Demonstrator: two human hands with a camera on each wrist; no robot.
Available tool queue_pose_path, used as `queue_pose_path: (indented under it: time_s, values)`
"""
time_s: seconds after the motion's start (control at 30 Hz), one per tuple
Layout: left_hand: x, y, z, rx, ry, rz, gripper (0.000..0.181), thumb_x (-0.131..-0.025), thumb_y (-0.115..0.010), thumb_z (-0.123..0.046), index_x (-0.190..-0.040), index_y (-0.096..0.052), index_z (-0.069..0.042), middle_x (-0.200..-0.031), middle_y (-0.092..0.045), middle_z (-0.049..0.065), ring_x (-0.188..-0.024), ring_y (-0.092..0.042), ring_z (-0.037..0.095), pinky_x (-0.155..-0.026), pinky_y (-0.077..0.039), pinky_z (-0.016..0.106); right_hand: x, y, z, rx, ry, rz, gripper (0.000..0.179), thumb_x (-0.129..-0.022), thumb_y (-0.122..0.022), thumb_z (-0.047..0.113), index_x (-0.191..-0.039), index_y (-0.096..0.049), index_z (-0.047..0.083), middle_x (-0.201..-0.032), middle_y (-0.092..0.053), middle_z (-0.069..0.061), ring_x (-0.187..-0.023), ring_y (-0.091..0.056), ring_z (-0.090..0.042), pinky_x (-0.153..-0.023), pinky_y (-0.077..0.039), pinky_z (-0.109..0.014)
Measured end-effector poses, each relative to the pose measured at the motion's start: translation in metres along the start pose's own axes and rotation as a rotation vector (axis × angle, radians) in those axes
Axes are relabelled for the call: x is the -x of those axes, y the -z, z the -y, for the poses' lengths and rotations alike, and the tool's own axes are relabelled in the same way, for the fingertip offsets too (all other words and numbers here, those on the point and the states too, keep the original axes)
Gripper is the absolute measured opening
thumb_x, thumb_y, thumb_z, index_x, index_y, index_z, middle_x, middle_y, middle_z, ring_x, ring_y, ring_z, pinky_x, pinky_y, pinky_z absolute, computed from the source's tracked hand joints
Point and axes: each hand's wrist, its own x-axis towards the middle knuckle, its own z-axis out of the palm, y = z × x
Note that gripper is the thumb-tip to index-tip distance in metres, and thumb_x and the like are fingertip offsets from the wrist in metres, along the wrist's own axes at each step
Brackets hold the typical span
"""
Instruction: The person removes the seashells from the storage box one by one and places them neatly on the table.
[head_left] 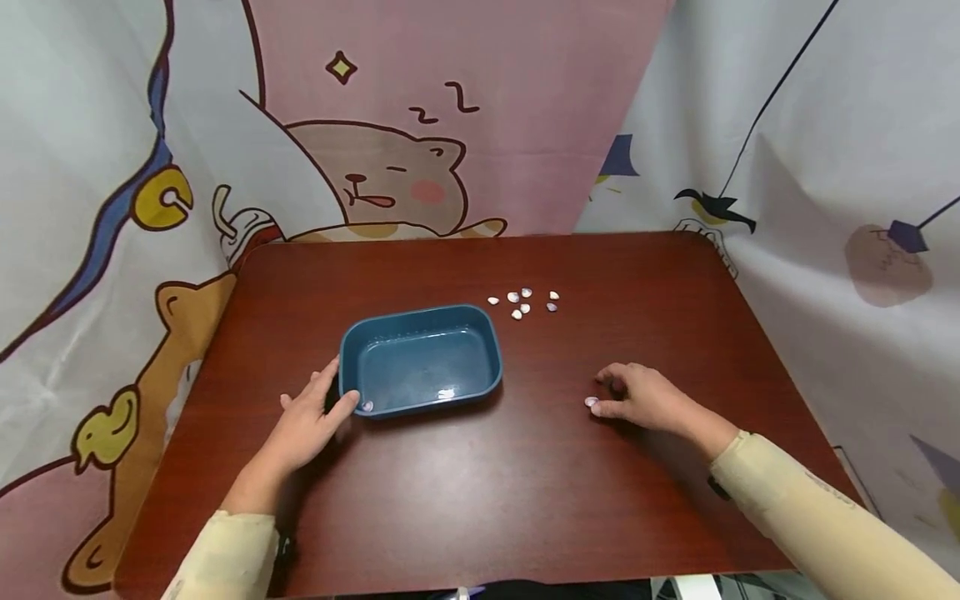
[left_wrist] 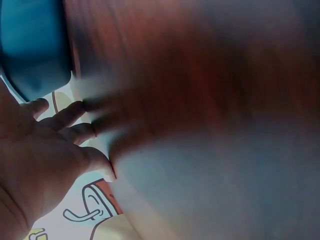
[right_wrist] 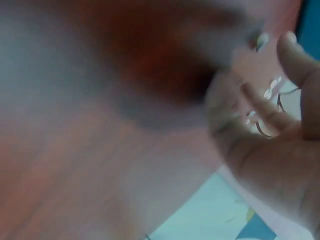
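Observation:
My left hand [head_left: 307, 421] rests at the near left corner of a blue rectangular tray [head_left: 495, 367], its fingers spread along the side and its thumb at the rim. Inside that corner, close to the thumb, lies a small pale seashell [head_left: 367, 407]. My right hand [head_left: 645, 398] is low over the table to the right of the tray, thumb and fingers parted. Another small seashell [head_left: 592, 402] sits right at the thumb's tip. In the right wrist view this seashell [right_wrist: 261, 41] shows beyond the fingers, with a gap between them.
Several white and purplish seashells [head_left: 525, 308] are scattered behind the tray's right corner. Everything stands on a reddish-brown wooden table [head_left: 570, 500]. A printed cloth [head_left: 525, 100] with cartoon animals hangs behind and beside the table.

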Motion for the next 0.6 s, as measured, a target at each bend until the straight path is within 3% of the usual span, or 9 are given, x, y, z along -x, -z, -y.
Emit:
queue_pose_path:
  time_s: [0.13,0.23,0.33,0.5,0.6]
  values:
    - [0.001,0.005,0.001,-0.010,0.014,-0.006,0.079,-0.109,-0.050,-0.055,-0.174,-0.016,-0.023,-0.176,-0.028,0.022,-0.161,-0.018,0.058,-0.115,0.002,0.090,0.003,-0.013,0.010,0.017,0.160,-0.064,0.031,-0.087,-0.090,0.023,-0.109,-0.076,0.008,-0.096,-0.073,-0.004,-0.088,-0.067,-0.019,-0.076,-0.055,-0.040]
    - [0.001,0.004,0.003,-0.008,0.021,-0.004,0.081,-0.109,-0.049,-0.058,-0.174,-0.016,-0.022,-0.176,-0.027,0.023,-0.161,-0.018,0.058,-0.115,0.001,0.090,-0.010,-0.021,0.018,0.061,0.220,-0.119,0.014,-0.087,-0.088,0.013,-0.097,-0.078,0.010,-0.090,-0.074,0.001,-0.083,-0.069,-0.017,-0.074,-0.058,-0.038]
    - [0.000,0.003,0.005,-0.004,0.020,-0.004,0.082,-0.109,-0.049,-0.059,-0.173,-0.017,-0.020,-0.175,-0.027,0.024,-0.161,-0.018,0.058,-0.115,0.001,0.089,-0.035,-0.025,0.025,0.098,0.253,-0.155,0.006,-0.087,-0.087,0.009,-0.091,-0.081,0.010,-0.087,-0.077,0.000,-0.084,-0.074,-0.020,-0.076,-0.061,-0.040]
    - [-0.006,-0.004,0.004,-0.005,0.019,-0.014,0.081,-0.109,-0.050,-0.058,-0.173,-0.018,-0.018,-0.175,-0.027,0.023,-0.161,-0.019,0.057,-0.116,0.001,0.089,-0.091,-0.028,0.035,0.167,0.293,-0.237,0.004,-0.090,-0.083,0.005,-0.094,-0.085,0.005,-0.092,-0.082,-0.007,-0.093,-0.076,-0.027,-0.085,-0.062,-0.043]
    - [-0.010,-0.012,0.001,-0.004,0.010,-0.001,0.080,-0.109,-0.050,-0.056,-0.173,-0.019,-0.018,-0.175,-0.028,0.022,-0.161,-0.020,0.057,-0.116,0.000,0.089,-0.113,-0.031,0.037,0.203,0.260,-0.281,0.008,-0.093,-0.079,0.003,-0.098,-0.086,0.005,-0.095,-0.082,-0.008,-0.095,-0.075,-0.028,-0.085,-0.062,-0.043]
